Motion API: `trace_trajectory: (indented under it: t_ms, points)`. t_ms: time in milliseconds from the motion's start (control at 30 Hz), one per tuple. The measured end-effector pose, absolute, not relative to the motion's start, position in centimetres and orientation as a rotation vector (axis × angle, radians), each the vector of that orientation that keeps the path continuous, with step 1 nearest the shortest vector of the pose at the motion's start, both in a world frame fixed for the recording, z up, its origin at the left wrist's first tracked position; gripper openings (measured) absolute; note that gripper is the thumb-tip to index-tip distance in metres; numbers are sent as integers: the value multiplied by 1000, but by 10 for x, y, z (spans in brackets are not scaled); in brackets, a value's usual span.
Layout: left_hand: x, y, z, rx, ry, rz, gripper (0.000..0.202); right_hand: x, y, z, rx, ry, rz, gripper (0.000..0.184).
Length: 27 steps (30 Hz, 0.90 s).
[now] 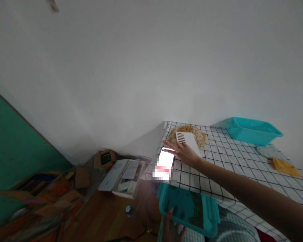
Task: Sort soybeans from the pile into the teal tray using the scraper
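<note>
My right hand (184,153) reaches across the table with its fingers spread, over the edge of a white slotted board (192,141) and the top of a lit phone (164,161). Whether its fingers touch either one I cannot tell. Behind the board lies a round, pale mat or plate (203,136) scattered with yellowish grains or beans. Low in the view, my left hand (170,227) grips the near edge of a teal plastic container (209,227), its thumb at the rim. Chopped green bits (197,210) lie inside the container, which is just off the table's front edge.
On the checked tablecloth (224,161) stand a teal basin (255,131) against the wall and a yellow cloth (285,167) at right. Cardboard boxes (82,177), an open white case (128,178) and a small bottle (129,210) sit on the floor at left.
</note>
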State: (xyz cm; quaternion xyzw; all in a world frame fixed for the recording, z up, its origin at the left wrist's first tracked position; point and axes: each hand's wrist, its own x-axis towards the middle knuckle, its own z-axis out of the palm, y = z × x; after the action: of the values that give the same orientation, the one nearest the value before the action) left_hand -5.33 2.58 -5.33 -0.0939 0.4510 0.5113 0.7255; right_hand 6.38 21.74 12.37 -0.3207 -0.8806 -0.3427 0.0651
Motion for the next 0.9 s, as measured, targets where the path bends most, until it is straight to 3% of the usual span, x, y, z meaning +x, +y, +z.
trace_trajectory:
  t_ms: [433, 900]
  points:
    - [-52, 24, -66, -214, 974, 1165, 50, 69, 217, 127, -945, -2681, -1052, 40]
    - [-53, 22, -62, -244, 966, 1172, 52, 79, 220, 137, -970, -2671, -893, 39]
